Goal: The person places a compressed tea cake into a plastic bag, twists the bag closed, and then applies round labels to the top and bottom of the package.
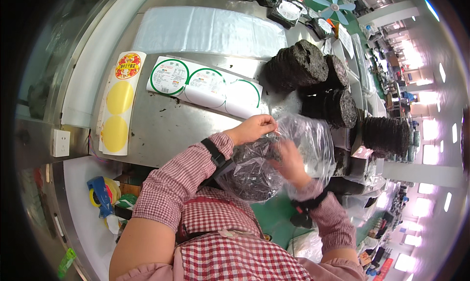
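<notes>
A clear plastic bag (pixel 307 139) hangs in front of me at the table's near edge. Its lower left part holds dark, round, dried sheets (pixel 252 176) that look like seaweed. My left hand (pixel 252 129) is closed in a pinch on the bag's edge at the top. My right hand (pixel 290 163) is over the dark sheets, with clear film around its wrist. Motion smears its fingers, and I cannot tell whether it is inside the bag or behind its film.
Stacks of dark round sheets (pixel 298 66) stand on the right of the metal table (pixel 161 129). Green-ringed white labels (pixel 205 85), a yellow label strip (pixel 117 119) and flat clear bags (pixel 210 31) lie beyond. A tape dispenser (pixel 103 195) is at lower left.
</notes>
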